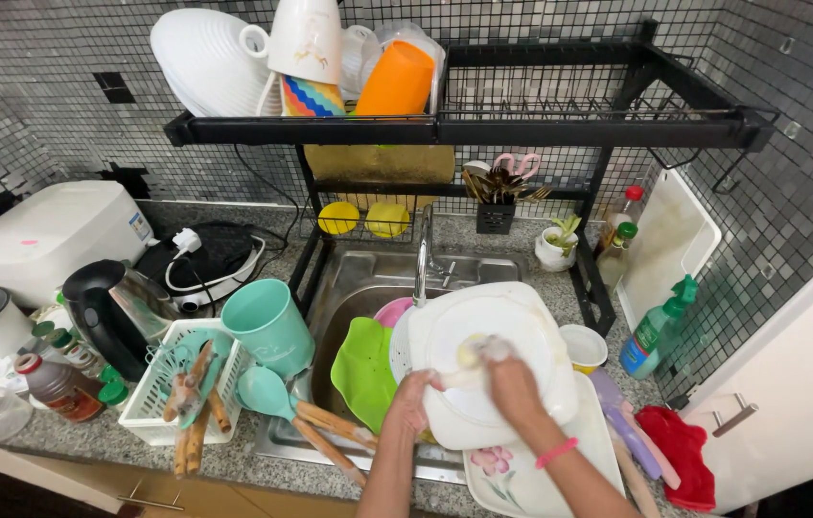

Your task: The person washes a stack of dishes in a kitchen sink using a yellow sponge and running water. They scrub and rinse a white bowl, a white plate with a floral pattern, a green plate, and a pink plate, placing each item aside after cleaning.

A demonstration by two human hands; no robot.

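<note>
Left hand: the left hand (413, 401), nearest the camera with its forearm coming up from the bottom edge, is curled shut on the near left rim of the white plate (493, 360).
Right hand: the right hand (510, 382), a pink band at its wrist, lies on the plate's face with fingers bent over a sponge (472, 351); motion blur hides how tightly they close.
White plate: tilted over the sink (359, 288), its far edge just under the tap (421, 269).
Flowered tray: the flowered tray (512, 475) lies on the counter right under the plate's near edge.
Far left: a white appliance box (42, 235) and a black kettle (104, 307) stand on the counter, with a brown sauce bottle (59, 386) nearer.
Left of sink: a white basket (162, 393) holds wooden-handled utensils; a teal cup (267, 324) stands beside it, and a teal spoon (267, 391) rests on the sink edge.
In the sink: a green dish (363, 369) and a pink bowl (392, 312) sit left of the plate.
Above: a black rack (464, 125) carries white plates, mugs and an orange cup (397, 82).
Right: a small cup (584, 347), a green spray bottle (656, 328), a white cutting board (665, 245) and a red cloth (680, 451).
</note>
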